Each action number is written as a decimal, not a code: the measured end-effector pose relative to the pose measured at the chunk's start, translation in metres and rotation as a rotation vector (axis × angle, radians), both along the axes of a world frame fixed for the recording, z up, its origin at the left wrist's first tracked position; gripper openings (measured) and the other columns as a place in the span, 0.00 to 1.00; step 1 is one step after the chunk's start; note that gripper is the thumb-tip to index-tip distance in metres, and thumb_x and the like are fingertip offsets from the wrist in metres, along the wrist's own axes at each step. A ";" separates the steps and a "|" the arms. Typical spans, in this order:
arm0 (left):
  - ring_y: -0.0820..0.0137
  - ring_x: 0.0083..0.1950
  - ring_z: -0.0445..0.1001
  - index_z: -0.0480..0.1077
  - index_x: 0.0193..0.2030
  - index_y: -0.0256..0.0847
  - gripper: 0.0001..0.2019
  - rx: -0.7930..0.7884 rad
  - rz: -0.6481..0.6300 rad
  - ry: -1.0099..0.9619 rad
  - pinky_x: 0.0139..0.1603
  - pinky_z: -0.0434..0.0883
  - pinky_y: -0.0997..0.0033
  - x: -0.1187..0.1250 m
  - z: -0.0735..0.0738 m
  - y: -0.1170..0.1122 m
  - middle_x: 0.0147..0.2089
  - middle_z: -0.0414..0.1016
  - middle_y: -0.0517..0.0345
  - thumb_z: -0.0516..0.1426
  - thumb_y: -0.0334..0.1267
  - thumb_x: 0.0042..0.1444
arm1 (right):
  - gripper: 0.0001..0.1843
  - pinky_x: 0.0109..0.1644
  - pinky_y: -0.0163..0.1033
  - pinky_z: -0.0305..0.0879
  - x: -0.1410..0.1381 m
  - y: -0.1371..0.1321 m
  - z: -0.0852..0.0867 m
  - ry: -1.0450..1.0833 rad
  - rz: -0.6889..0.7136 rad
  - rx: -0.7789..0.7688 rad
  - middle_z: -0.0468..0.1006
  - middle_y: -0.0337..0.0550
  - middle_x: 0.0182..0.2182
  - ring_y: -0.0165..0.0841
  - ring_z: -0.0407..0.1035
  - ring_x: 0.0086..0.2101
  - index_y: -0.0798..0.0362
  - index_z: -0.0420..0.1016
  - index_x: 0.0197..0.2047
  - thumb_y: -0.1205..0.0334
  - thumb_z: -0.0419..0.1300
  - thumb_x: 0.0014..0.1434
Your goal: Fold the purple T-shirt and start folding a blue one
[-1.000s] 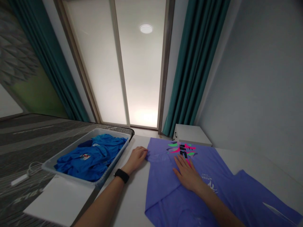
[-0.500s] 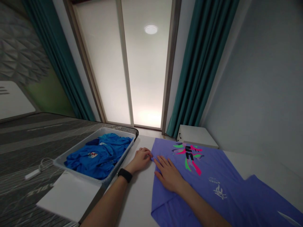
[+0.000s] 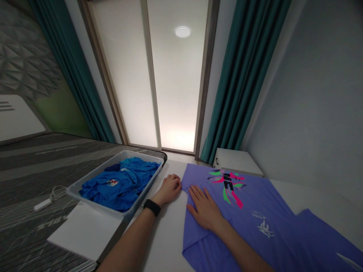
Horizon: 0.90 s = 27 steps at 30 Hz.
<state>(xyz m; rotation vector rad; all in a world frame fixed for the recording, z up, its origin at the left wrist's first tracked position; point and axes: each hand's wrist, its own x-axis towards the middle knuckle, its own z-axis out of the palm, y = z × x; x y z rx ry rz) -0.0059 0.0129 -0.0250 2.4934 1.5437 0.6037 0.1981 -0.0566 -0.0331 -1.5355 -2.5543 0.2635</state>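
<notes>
A purple T-shirt [image 3: 244, 230] lies spread on the white table, with a colourful print and a white logo facing up. At its left edge my left hand [image 3: 170, 189] has its fingers curled and closed on the fabric; a black watch [image 3: 152, 207] is on that wrist. My right hand [image 3: 205, 207] rests flat on the shirt just beside it, fingers stretched out and palm down. Below the right hand, part of the shirt's near left side is folded over. The right forearm covers some of the cloth.
Left of the table [image 3: 163, 238], a clear plastic bin [image 3: 74, 192] holds crumpled blue clothes [image 3: 121, 185]. A white board [image 3: 85, 230] sits in front of it, and a white power strip [image 3: 43, 204] lies on the dark patterned bedding. A white cabinet [image 3: 238, 160] stands beyond the table.
The left fingers curl slightly more at the shirt's edge. The right hand stays flat in nearly the same place, and the whole view shifts a little.
</notes>
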 end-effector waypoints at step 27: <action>0.62 0.56 0.70 0.70 0.51 0.40 0.13 0.099 -0.004 -0.003 0.58 0.65 0.58 0.015 0.014 -0.016 0.54 0.74 0.49 0.48 0.33 0.65 | 0.38 0.71 0.55 0.30 0.027 0.011 0.003 -0.091 -0.257 -0.038 0.44 0.47 0.71 0.41 0.36 0.70 0.59 0.46 0.72 0.43 0.37 0.67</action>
